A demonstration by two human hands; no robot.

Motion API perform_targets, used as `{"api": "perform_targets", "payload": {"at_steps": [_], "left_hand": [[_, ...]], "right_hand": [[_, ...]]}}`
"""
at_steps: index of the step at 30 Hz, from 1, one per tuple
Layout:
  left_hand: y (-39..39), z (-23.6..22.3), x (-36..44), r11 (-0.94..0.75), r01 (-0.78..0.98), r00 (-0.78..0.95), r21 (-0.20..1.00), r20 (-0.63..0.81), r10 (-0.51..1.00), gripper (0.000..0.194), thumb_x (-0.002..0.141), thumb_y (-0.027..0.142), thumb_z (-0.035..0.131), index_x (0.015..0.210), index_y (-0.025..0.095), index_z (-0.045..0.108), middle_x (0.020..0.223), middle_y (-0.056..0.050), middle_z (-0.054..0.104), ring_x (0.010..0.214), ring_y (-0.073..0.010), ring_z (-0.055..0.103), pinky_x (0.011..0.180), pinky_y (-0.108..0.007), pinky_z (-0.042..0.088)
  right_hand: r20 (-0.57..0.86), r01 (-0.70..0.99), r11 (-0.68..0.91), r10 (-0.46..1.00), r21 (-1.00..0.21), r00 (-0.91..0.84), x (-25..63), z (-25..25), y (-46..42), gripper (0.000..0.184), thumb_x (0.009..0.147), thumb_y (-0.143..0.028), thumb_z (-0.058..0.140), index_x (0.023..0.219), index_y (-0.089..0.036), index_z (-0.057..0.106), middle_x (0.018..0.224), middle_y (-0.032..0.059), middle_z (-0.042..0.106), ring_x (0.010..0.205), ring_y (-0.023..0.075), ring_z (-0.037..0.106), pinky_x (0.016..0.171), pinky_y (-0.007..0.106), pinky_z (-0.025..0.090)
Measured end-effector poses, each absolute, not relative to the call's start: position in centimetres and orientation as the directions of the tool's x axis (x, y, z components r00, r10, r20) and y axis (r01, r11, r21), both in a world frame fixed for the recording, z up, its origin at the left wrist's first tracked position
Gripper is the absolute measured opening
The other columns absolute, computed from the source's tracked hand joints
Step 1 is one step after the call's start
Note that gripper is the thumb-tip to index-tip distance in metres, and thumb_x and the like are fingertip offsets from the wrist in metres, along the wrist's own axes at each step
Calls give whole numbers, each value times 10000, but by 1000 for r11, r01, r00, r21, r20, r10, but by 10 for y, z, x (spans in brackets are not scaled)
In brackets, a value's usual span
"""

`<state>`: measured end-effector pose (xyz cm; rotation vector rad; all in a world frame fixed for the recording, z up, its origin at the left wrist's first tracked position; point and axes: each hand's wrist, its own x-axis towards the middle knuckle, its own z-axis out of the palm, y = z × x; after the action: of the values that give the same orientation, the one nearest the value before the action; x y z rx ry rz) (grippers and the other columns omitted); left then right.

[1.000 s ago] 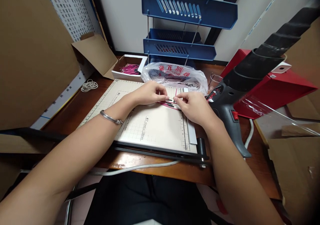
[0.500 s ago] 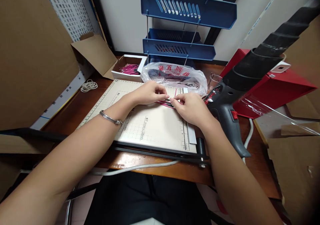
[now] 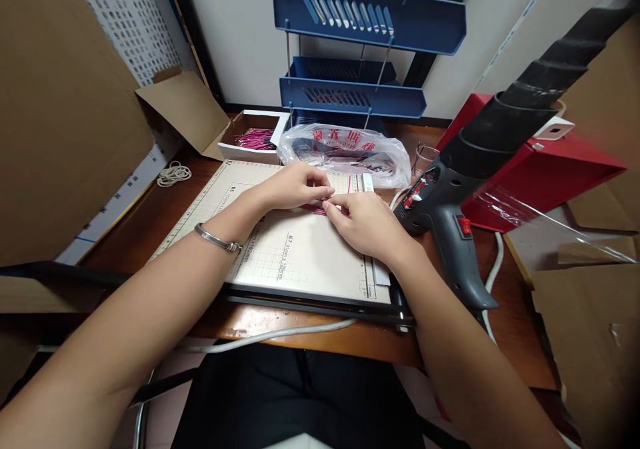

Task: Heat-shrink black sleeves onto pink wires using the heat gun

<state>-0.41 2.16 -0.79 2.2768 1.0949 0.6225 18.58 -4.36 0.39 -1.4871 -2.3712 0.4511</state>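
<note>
Over the cream paper trimmer board (image 3: pixel 320 262), my left hand (image 3: pixel 295 186) and my right hand (image 3: pixel 363 226) meet at their fingertips. Thumb and forefinger of each are pinched together. What is between the fingertips is too small and covered to make out. A few thin pink strands (image 3: pixel 314 210) lie on the board just under the fingers, partly hidden by both hands. One more thin pink strand (image 3: pixel 349 184) rests apart near the board's far right corner. A white strip (image 3: pixel 381 274) runs along the right edge, partly behind my right hand.
A grey heat-gun-like tool (image 3: pixel 450 236) with a long black nozzle stands close to my right forearm. Behind the board are a plastic bag (image 3: pixel 345 149), a box of pink strands (image 3: pixel 255 139) and a blue rack (image 3: pixel 353 96). A white cable (image 3: pixel 270 334) crosses the front edge.
My right hand has shifted left, its fingertips now nearer my left hand. More of the strands between the hands are covered. The view has moved slightly.
</note>
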Motion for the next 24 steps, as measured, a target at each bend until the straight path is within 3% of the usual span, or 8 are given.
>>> {"api": "perform_targets", "payload": {"at_steps": [10,24], "left_hand": [[23,-9,-4,-541,573,564,615,183,805,300,886,385,608,832,133,764,706,-31,706,665,-139,575,627,-260,389],[23,-8,-3,-534,581,566,614,167,807,316,883,393,598,827,128,759,711,-38,704,660,-137,562,619,-260,377]], "right_hand": [[173,772,438,897,-461,-406,194,-2,-36,410,1021,-366,450,815,-198,763,689,41,653,612,152,445,643,311,268],[214,729,460,886,-507,-411,196,-2,-34,369,1001,-378,483,927,-219,808,699,22,651,649,154,455,666,295,290]]}}
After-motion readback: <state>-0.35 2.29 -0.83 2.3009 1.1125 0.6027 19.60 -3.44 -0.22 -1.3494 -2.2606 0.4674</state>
